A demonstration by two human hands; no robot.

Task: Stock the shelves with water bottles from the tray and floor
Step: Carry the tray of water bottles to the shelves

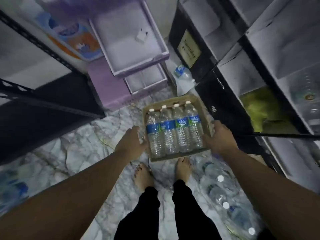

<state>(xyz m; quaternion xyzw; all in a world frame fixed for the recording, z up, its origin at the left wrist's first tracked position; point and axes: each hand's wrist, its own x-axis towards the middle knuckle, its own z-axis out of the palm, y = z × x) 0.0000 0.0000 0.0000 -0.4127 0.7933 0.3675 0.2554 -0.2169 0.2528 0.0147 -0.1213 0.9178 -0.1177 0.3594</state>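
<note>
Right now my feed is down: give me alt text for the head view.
Both hands, left hand and right hand, grip the sides of a cardboard tray holding four water bottles lying flat, above a marble floor. More bottles lie by the right foot; shelves stand at right.

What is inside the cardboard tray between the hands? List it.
The cardboard tray holds four water bottles lying side by side, white caps toward its far wall, blue labels up. The bottles cover most of the tray floor, so anything beneath them cannot be seen.
</note>
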